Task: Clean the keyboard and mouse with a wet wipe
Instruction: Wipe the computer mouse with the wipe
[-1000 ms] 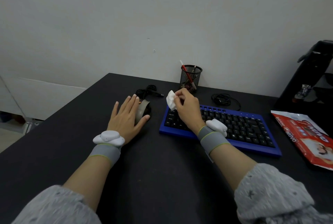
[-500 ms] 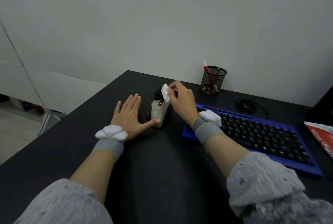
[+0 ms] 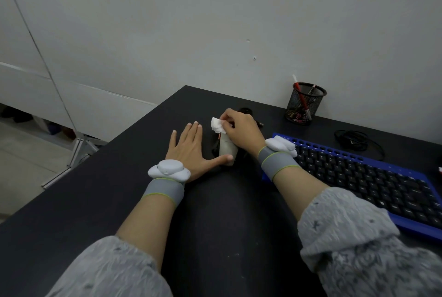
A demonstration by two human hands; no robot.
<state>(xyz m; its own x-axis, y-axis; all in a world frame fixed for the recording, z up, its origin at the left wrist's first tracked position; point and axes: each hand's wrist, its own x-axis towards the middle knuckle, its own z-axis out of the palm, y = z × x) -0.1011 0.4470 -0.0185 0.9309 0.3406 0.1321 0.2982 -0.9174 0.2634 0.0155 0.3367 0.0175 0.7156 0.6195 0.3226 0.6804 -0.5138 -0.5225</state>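
Mesh cup (image 3: 305, 105) holds pens (image 3: 300, 92); right grip (image 3: 241, 129) pinches wipe (image 3: 217, 125) at mouse (image 3: 226, 147); left grip (image 3: 189, 147) spread flat.

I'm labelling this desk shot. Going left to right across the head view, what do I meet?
In order: left hand → wet wipe → right hand → pen cup → coiled cable. The mouse and keyboard overlap others, so they are left out.

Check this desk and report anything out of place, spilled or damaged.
Nothing looks spilled or damaged. The only untidy bit is a loose black cable coiled behind the keyboard. The right hand pinches the wipe over the mouse; the left hand lies flat beside it.
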